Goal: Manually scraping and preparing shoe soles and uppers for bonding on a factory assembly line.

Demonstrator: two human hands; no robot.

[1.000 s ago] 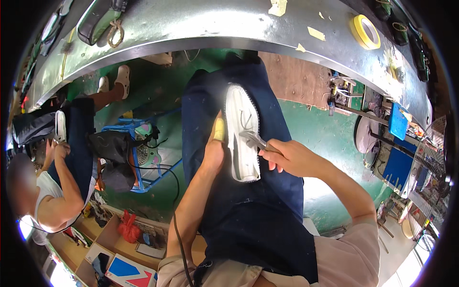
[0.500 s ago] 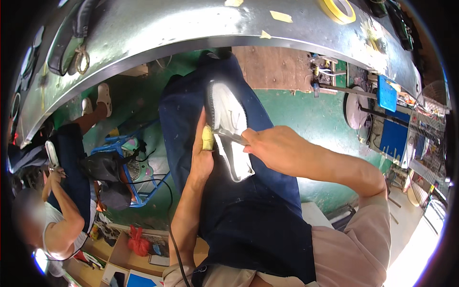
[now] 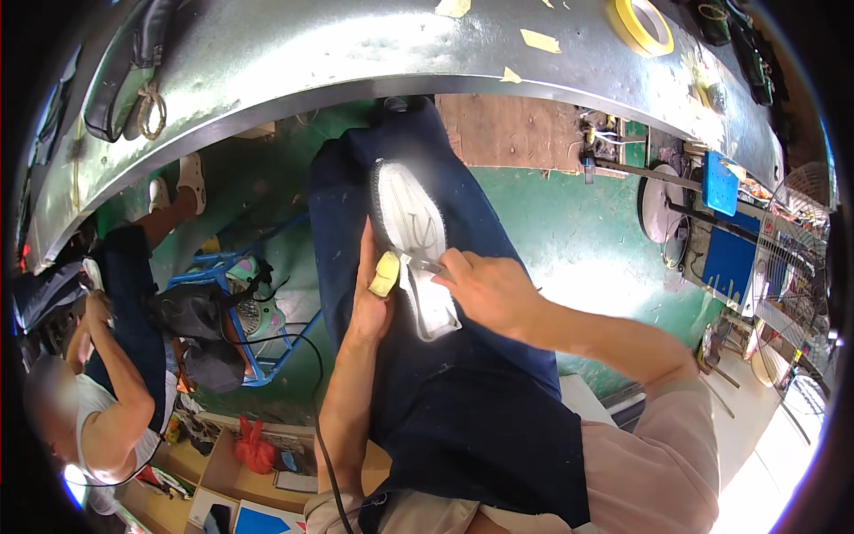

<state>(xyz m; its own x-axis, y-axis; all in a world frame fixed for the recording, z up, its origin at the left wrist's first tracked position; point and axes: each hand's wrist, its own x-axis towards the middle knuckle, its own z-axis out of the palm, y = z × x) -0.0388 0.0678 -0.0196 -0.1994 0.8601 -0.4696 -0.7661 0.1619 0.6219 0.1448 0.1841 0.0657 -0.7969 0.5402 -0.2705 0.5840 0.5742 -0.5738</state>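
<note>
A white shoe upper (image 3: 411,209) with a dark stitched rim lies lengthwise over my dark blue apron (image 3: 485,231), its rounded end away from me. My left hand (image 3: 372,298) grips its left side from beneath and beside. A yellow wrap (image 3: 384,274) covers the left thumb, which presses on the rim. My right hand (image 3: 489,289) is closed around a narrow grey metal tool (image 3: 420,262), whose tip meets the upper's left edge beside that thumb. The tool's far end is hidden in my fist, so its kind cannot be told.
A metal bench (image 3: 311,62) curves across the front, with a roll of yellow tape (image 3: 642,27) on it. At left another person (image 3: 124,400) sits near a blue-framed stool (image 3: 258,369). A black cable (image 3: 322,392) hangs by my left arm. A fan (image 3: 801,231) stands at right.
The shoe upper and both hands have shifted slightly left in view. My left thumb has tilted, and the tool has turned a little against the edge.
</note>
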